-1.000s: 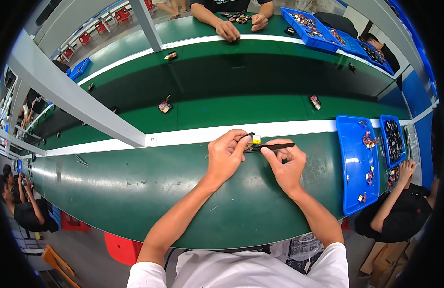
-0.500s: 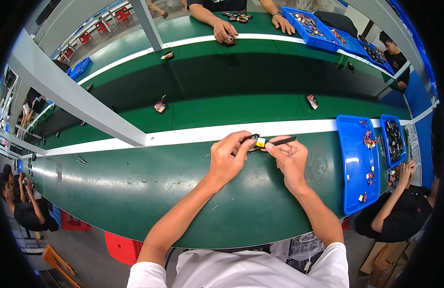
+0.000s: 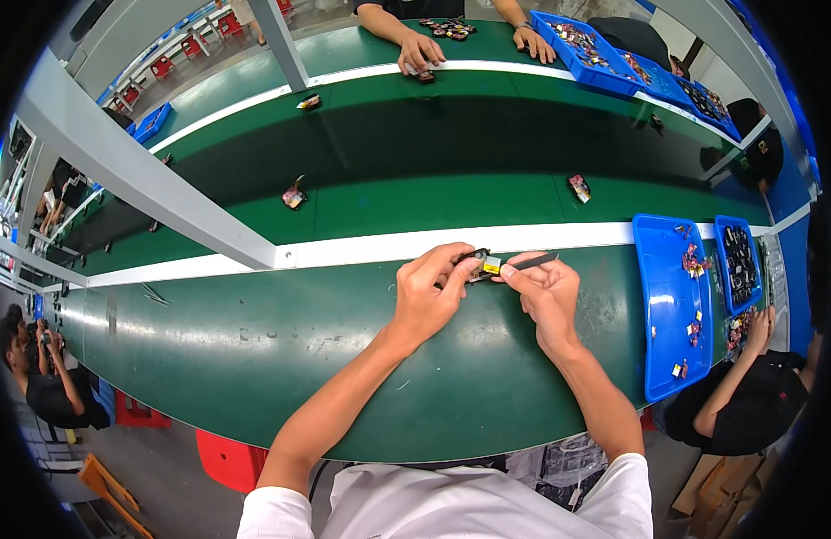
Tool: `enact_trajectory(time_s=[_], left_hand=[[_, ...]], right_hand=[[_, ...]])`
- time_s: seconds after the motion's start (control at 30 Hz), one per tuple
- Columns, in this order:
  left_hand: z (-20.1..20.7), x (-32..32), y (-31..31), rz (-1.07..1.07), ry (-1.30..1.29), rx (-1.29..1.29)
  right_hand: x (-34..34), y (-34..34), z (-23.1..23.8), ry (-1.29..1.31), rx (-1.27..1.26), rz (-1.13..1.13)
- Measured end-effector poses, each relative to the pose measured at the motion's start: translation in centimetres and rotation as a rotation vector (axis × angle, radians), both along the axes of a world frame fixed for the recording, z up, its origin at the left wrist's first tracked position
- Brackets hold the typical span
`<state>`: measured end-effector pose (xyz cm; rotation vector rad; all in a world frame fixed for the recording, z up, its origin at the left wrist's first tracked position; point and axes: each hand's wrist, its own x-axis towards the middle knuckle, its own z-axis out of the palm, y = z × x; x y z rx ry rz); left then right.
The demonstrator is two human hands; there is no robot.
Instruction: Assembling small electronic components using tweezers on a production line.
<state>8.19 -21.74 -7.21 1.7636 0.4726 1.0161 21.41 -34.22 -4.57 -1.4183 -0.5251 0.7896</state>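
Note:
My left hand [image 3: 428, 292] is closed on a small black plastic housing [image 3: 476, 275], held just above the green bench near the white rail. A small part with a yellow and white label [image 3: 492, 265] sits at the housing's right side. My right hand [image 3: 550, 301] pinches a slim black tool [image 3: 536, 261], whose flat dark end sticks out to the right past the fingers. The right thumb and fingertip meet the labelled part's edge; whether they grip it too, I cannot tell. The fingers hide much of the housing.
A blue tray [image 3: 654, 314] with a few small assemblies lies right, beside a smaller blue bin [image 3: 736, 260] of black parts. Beyond the white rail [image 3: 388, 242], a green conveyor belt [image 3: 433, 198] carries scattered assemblies. A grey post [image 3: 155, 171] slants at left. Co-workers sit across and at both sides.
The assemblies on the belt have shifted slightly left. The black tool in my right hand has tilted a little, and both hands stay almost in place. Across the belt, a co-worker's hand has moved slightly.

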Motion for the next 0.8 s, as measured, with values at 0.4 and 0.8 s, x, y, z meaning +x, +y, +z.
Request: enact_trajectory(time_s=[0.4, 0.8], left_hand=[[-0.4, -0.3, 2.0, -0.336, 0.002, -0.572], [-0.3, 0.0, 2.0, -0.424, -0.005, -0.622]], right_hand=[[0.3, -0.1, -0.4, -0.081, 0.187, 0.002], [0.8, -0.4, -1.6, -0.303, 0.282, 0.009]])
